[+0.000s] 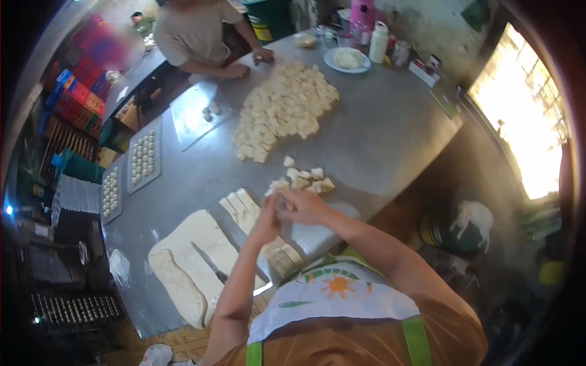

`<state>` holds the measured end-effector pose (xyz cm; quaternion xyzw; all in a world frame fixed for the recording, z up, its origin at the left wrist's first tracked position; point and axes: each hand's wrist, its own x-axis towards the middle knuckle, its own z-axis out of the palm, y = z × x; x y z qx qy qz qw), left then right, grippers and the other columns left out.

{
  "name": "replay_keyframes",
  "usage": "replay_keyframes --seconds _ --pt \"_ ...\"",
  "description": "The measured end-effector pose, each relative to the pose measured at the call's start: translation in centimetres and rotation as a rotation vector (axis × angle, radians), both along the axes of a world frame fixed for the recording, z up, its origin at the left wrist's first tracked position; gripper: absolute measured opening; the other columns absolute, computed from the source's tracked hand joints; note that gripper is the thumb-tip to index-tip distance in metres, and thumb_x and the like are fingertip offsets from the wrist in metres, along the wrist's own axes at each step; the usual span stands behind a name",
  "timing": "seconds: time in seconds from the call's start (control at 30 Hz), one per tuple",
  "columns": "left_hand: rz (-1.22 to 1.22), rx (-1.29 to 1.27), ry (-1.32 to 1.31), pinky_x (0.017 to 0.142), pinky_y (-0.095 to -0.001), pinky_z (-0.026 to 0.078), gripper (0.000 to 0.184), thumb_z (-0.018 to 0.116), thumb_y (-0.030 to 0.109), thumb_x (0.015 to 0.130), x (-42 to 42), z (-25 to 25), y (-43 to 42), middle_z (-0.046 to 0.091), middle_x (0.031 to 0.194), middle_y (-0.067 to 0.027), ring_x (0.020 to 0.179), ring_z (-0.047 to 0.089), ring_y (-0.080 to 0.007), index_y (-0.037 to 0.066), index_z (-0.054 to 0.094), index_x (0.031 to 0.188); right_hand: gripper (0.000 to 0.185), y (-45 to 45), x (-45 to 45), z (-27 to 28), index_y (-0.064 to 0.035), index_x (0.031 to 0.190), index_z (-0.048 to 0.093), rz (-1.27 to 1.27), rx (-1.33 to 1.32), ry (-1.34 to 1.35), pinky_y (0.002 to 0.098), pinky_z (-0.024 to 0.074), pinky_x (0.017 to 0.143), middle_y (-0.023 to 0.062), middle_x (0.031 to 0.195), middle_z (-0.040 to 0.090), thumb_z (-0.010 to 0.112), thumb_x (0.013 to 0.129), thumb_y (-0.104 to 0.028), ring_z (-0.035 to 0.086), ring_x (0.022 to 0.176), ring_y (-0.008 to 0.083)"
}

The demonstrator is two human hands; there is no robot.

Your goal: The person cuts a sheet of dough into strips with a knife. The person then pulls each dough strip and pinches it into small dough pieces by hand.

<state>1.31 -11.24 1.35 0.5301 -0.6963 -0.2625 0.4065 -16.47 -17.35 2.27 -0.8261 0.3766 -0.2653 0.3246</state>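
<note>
Both my hands meet near the table's front edge, beside a small group of dough pieces. My left hand and my right hand have their fingers bent toward each other; what lies between them is too small and hidden to name. Cut dough strips lie left of my left hand, and more strips lie below it. Further left, a knife rests on a large flat dough sheet, which has a rolled edge.
A big heap of dough pieces covers the table's far middle. Trays with dough balls stand at left, near a tray with a few balls. A co-worker leans at the far edge. A plate and bottle stand at back right.
</note>
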Motion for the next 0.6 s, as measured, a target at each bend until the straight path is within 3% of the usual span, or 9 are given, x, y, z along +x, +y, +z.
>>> replay_keyframes --seconds 0.03,0.07,0.13,0.17,0.27,0.37,0.4,0.5,0.6 --pt "-0.015 -0.176 -0.022 0.086 -0.0398 0.053 0.052 0.063 -0.002 0.08 0.6 0.1 -0.7 0.073 0.105 -0.018 0.097 0.07 -0.0322 0.006 0.06 0.131 0.037 0.3 1.0 0.8 -0.007 0.112 0.066 0.156 0.238 0.056 0.0449 0.0526 0.083 0.0204 0.102 0.068 0.074 0.082 -0.027 0.066 0.096 0.0378" --pt "-0.02 -0.354 -0.052 0.087 -0.0401 0.053 0.052 0.063 -0.002 0.079 1.1 0.3 -1.2 0.073 0.105 -0.0183 0.098 0.07 -0.0327 0.006 0.06 0.131 0.036 0.7 1.7 0.4 -0.008 0.112 0.066 0.144 0.143 -0.084 0.0449 0.0526 0.083 0.02 0.102 0.068 0.074 0.083 -0.027 0.066 0.096 0.0381" --pt "-0.037 -0.09 -0.055 0.087 -0.0408 0.053 0.043 0.062 0.0 0.082 2.7 0.6 -1.8 0.072 0.099 -0.018 0.097 0.07 -0.0311 0.005 0.063 0.125 0.033 0.8 3.0 0.7 -0.0088 0.11 0.067 0.091 0.176 -0.321 0.0444 0.0525 0.082 0.0192 0.102 0.068 0.074 0.083 -0.028 0.066 0.095 0.0384" --pt "-0.054 0.257 -0.018 0.087 -0.0407 0.053 0.035 0.062 0.003 0.084 3.1 0.1 -1.9 0.071 0.093 -0.0175 0.095 0.071 -0.0291 0.004 0.066 0.12 0.033 0.8 3.2 1.8 -0.0086 0.109 0.068 0.021 0.305 -0.392 0.0439 0.0524 0.081 0.0189 0.101 0.068 0.075 0.083 -0.028 0.066 0.095 0.0384" --pt "-0.027 0.113 0.234 0.085 -0.0417 0.053 0.029 0.062 0.008 0.088 1.7 -1.9 -1.4 0.07 0.089 -0.0184 0.09 0.071 -0.031 0.006 0.069 0.115 0.037 0.5 3.0 0.8 -0.0083 0.11 0.068 -0.094 0.037 -0.245 0.0425 0.0529 0.083 0.0174 0.101 0.069 0.076 0.083 -0.032 0.067 0.095 0.036" --pt "-0.176 0.265 -0.301 0.084 -0.0426 0.053 0.028 0.065 0.009 0.087 0.7 -0.3 0.1 0.07 0.093 -0.0186 0.089 0.069 -0.0323 0.006 0.069 0.115 0.042 -1.6 2.0 -1.8 -0.0056 0.117 0.065 -0.245 0.151 0.389 0.0387 0.0544 0.082 0.0151 0.106 0.068 0.076 0.085 -0.03 0.067 0.096 0.0312" --pt "-0.189 0.257 -0.3 0.084 -0.0426 0.053 0.028 0.065 0.009 0.087 0.8 0.3 -0.1 0.07 0.093 -0.0186 0.089 0.069 -0.0323 0.006 0.069 0.115 0.042 -2.2 1.6 -2.8 -0.0056 0.117 0.065 -0.259 0.148 0.39 0.0387 0.0544 0.082 0.0151 0.106 0.068 0.076 0.085 -0.03 0.067 0.096 0.0312" --pt "-0.296 0.201 0.246 0.093 -0.0416 0.05 0.042 0.066 -0.001 0.084 2.2 1.6 0.2 0.069 0.11 -0.0171 0.107 0.066 -0.0355 0.004 0.063 0.126 0.045 -1.4 0.7 -5.4 -0.0045 0.119 0.064 -0.28 -0.127 0.211 0.0391 0.055 0.078 0.0149 0.106 0.068 0.077 0.084 -0.03 0.067 0.093 0.0317" --pt "-0.146 0.087 -0.044 0.101 -0.043 0.047 0.06 0.066 -0.001 0.085 4.4 -2.3 -0.8 0.059 0.13 -0.021 0.122 0.058 -0.0346 0.007 0.048 0.142 0.044 0.7 2.9 -1.9 -0.0042 0.12 0.064 -0.075 -0.089 -0.108 0.0392 0.0557 0.073 0.0153 0.102 0.068 0.076 0.085 -0.028 0.069 0.086 0.0323"
